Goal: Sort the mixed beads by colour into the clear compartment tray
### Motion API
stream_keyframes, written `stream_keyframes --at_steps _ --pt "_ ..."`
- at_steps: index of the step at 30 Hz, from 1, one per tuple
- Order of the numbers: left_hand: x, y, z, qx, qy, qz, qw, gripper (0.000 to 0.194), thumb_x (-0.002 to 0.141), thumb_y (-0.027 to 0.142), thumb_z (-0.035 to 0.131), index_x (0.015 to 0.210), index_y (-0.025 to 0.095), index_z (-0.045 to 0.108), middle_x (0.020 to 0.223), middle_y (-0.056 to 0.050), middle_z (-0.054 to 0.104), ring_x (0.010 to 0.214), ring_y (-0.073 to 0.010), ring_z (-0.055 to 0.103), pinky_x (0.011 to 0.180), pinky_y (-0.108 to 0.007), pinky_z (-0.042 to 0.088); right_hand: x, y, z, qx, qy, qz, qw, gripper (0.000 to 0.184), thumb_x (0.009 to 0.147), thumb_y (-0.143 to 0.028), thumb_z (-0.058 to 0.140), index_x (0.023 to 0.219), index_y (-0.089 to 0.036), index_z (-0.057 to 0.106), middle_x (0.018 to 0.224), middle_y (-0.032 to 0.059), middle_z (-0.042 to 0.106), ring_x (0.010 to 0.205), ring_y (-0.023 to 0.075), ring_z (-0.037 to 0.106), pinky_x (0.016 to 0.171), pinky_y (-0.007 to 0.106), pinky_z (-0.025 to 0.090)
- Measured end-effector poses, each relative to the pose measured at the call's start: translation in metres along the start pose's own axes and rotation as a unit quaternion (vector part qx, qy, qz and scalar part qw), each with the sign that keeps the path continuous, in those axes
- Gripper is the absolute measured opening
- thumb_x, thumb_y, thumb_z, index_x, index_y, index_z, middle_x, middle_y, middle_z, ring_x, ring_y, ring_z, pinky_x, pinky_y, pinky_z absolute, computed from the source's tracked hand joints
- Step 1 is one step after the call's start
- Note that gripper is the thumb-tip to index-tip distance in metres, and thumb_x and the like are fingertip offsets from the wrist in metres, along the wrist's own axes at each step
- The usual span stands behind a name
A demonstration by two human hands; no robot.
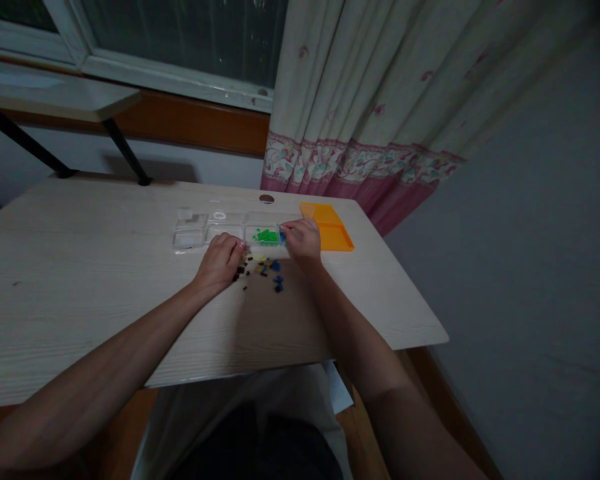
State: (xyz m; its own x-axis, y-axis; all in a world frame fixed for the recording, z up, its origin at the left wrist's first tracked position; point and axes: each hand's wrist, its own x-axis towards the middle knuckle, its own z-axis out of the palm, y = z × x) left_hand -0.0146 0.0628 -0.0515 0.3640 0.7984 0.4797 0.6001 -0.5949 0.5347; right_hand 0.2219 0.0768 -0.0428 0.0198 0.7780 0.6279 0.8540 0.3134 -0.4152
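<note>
My left hand (222, 259) rests beside a loose pile of tiny black, yellow and blue pieces (263, 266), its fingers curled together near the front edge of a clear compartment box (225, 231). What those fingers hold, if anything, is too small to make out. Over the right part of the box is my right hand (304, 239), fingers pinched close to some small blue pieces (282, 235); whether it grips one of them I cannot tell. Small green pieces (267, 236) lie in the compartment between my hands.
An orange tray (334, 233) sits just right of my right hand. Behind the box, a round dark disc (267, 199) shows in the tabletop (105, 267). A raised shelf (65, 97) on black legs stands at the back left. A curtain (350, 113) hangs behind the table.
</note>
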Motion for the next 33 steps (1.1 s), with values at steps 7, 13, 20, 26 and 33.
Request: stream_keyframes --at_steps 7,13,20,26,33 --pt "-0.003 0.001 0.001 -0.008 -0.018 0.015 1.0 0.035 0.102 0.037 0.036 0.095 0.018 0.065 0.091 -0.007 0.063 0.094 -0.0223 0.055 0.092 -0.04 0.043 -0.001 0.027 -0.001 -0.084 0.022 0.111 0.99 0.022 0.093 -0.034 0.059 0.091 -0.023 0.077 0.101 0.0075 0.072 0.104 0.0259 0.053 0.093 0.041 0.038" --pt "-0.003 0.002 0.0 -0.001 -0.029 0.025 0.999 0.029 0.099 0.037 0.043 0.097 0.018 0.066 0.089 -0.007 0.062 0.091 -0.0217 0.054 0.09 -0.04 0.043 -0.004 0.025 0.006 -0.084 0.002 0.096 0.992 0.022 0.091 -0.034 0.059 0.088 -0.023 0.078 0.1 0.0084 0.07 0.103 0.0274 0.051 0.091 0.043 0.037" --pt "-0.005 0.004 0.002 0.0 -0.036 0.048 0.998 0.022 0.094 0.033 0.052 0.1 0.018 0.067 0.092 -0.008 0.061 0.094 -0.0228 0.054 0.091 -0.04 0.043 -0.003 0.027 0.006 -0.081 0.005 0.103 0.991 0.026 0.093 -0.036 0.056 0.094 -0.022 0.077 0.101 0.0082 0.07 0.105 0.0268 0.052 0.094 0.043 0.037" --pt "-0.009 0.01 0.001 0.027 -0.107 0.113 0.987 0.023 0.091 0.029 0.057 0.11 0.023 0.069 0.097 -0.007 0.057 0.097 -0.0229 0.05 0.087 -0.037 0.043 -0.002 0.022 0.006 -0.073 0.002 0.099 0.992 0.025 0.094 -0.035 0.057 0.092 -0.022 0.078 0.1 0.007 0.071 0.104 0.0264 0.053 0.093 0.041 0.037" --pt "-0.011 0.007 0.006 0.069 -0.136 0.153 0.976 0.024 0.092 0.025 0.054 0.11 0.025 0.07 0.102 -0.008 0.056 0.098 -0.0235 0.048 0.082 -0.037 0.041 -0.002 0.02 0.005 -0.084 -0.005 0.095 0.992 0.025 0.094 -0.035 0.056 0.093 -0.022 0.078 0.102 0.007 0.071 0.104 0.0252 0.053 0.094 0.039 0.037"
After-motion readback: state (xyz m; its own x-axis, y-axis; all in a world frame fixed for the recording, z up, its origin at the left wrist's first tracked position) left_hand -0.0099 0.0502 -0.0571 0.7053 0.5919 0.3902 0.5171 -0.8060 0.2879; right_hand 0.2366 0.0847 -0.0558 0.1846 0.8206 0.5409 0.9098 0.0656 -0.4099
